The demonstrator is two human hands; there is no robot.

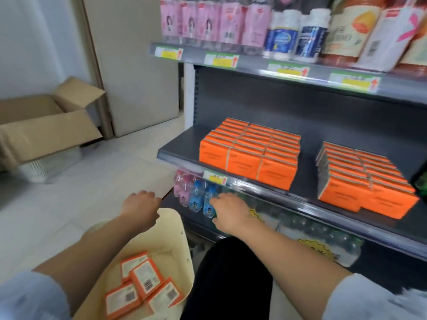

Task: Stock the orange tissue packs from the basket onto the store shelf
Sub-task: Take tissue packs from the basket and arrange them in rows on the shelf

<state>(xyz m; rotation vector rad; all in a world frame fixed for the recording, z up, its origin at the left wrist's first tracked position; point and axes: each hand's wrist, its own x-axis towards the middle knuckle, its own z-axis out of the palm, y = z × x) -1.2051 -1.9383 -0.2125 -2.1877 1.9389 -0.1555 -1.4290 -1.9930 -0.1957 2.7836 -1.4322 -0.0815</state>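
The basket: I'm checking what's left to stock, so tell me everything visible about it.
The basket is cream, smooth like plastic, with rounded corners and sits low beside the person's dark-clad leg, below the shelf. About four orange tissue packs lie loose in it, labels up. The left forearm crosses above it; contact is unclear.

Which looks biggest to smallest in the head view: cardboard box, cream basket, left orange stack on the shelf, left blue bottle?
1. cardboard box and cream basket: alike; the basket is nearer and partly covered, so unranked.
2. left orange stack
3. left blue bottle
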